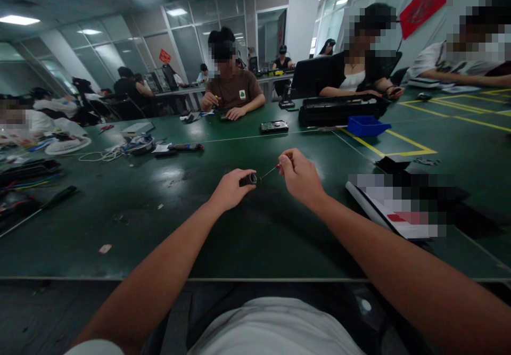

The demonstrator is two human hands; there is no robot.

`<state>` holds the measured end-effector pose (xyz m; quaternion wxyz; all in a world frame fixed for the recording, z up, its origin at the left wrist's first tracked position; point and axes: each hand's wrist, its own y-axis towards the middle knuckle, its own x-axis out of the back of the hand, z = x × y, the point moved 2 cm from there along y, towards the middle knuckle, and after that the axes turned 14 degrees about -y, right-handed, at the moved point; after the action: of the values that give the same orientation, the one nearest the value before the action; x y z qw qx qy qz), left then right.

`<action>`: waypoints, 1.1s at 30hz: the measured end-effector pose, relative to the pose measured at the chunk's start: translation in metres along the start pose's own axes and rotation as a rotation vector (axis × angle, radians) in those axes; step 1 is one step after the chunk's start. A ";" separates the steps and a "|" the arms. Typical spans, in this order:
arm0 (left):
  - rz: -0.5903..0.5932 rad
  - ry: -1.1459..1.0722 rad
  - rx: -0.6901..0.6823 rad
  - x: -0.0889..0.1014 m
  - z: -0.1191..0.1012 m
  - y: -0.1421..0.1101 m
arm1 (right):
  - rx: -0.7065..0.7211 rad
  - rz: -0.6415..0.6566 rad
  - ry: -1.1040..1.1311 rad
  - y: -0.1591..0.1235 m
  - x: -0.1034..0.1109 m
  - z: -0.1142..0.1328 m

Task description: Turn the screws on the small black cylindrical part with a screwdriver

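Note:
Over the middle of the green table (255, 248), my left hand (230, 189) grips a short black cylindrical part (248, 179) between thumb and fingers, its round end facing right. My right hand (298, 173) is closed on the red handle of a screwdriver (271, 172). The thin metal shaft slants down and left toward the cylinder's round end. Its tip is close to that end; whether they touch I cannot tell. Most of the handle is hidden in my fingers.
Ahead lie a hard drive (274, 126), a blue bin (367, 125) and a long black housing (339, 111). A dark tool (186, 147) and coiled cables (133, 145) lie to the left. Papers (393, 211) are at the right. A co-worker (235, 86) sits opposite.

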<state>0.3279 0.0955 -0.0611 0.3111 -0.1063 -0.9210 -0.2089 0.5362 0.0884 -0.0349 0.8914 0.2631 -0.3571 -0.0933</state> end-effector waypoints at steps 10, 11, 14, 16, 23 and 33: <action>-0.245 -0.463 0.138 0.000 0.025 0.010 | -0.026 -0.042 0.025 -0.001 0.002 -0.002; -0.262 -0.503 0.159 0.000 0.026 0.011 | -0.026 -0.047 0.028 -0.001 0.002 -0.002; -0.262 -0.583 0.232 -0.002 0.025 0.010 | -0.031 -0.063 0.039 -0.001 0.003 -0.002; -0.249 -0.551 0.249 -0.001 0.018 0.007 | -0.034 -0.075 0.037 0.000 0.003 -0.002; -0.045 -0.065 0.055 -0.005 -0.012 -0.003 | -0.037 -0.106 0.049 0.001 0.002 -0.004; 0.308 0.371 -0.040 -0.027 -0.014 -0.007 | -0.032 -0.117 0.039 0.001 0.002 -0.003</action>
<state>0.3536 0.0812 -0.0698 0.5011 -0.2114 -0.8166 -0.1933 0.5396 0.0898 -0.0343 0.8954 0.2707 -0.3221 -0.1457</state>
